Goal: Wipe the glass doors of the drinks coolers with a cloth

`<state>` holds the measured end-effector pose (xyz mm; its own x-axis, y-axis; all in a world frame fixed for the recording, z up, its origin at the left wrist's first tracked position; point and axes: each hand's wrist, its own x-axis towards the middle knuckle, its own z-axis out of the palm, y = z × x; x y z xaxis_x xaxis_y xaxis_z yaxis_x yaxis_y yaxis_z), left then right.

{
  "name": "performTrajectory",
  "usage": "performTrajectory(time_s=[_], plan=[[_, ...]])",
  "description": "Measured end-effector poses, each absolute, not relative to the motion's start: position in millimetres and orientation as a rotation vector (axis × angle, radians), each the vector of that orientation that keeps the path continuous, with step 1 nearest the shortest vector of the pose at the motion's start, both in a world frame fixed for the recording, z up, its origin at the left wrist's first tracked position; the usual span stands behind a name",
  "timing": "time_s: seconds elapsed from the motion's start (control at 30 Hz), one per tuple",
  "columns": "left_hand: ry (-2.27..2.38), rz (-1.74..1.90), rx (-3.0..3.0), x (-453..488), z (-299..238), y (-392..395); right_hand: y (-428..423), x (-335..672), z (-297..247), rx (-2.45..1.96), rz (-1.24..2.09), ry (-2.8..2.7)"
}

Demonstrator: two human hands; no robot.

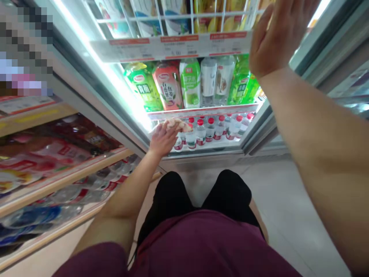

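Observation:
My left hand is pressed over a pale, mottled cloth at the left end of the lowest shelf in a lit drinks cooler. Small water bottles with red caps stand in a row just to the right of the cloth. Raised at the upper right, my right hand is beside the cooler's right side, in front of a price-label strip. Its thumb is apart from the stretched fingers, whose tips are cut off by the top edge. Nothing shows in that hand.
On the middle shelf stand large bottles: green tea, a red one and clear ones. A wire rack holds more drinks above. Left is a wooden-edged shelf with packs and bottles. Pale tiles cover the floor.

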<state>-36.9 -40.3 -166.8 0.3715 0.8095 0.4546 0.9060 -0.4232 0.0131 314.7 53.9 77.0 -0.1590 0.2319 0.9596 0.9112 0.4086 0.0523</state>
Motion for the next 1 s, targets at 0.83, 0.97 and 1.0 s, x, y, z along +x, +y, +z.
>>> performTrajectory(time_s=[0.83,0.97,1.0], plan=[[-0.881,-0.600,-2.260,63.2,-104.9,-8.9,45.8,299.0,71.4,-1.110,-0.856,-1.620],[-0.854,-0.463,-2.256,17.5,-170.4,-27.1,57.0,303.6,67.6,-1.021,-0.955,-1.607],[-0.875,-0.449,-2.240,1.5,-178.6,-31.8,59.5,304.2,66.7,-1.000,-0.976,-1.603]])
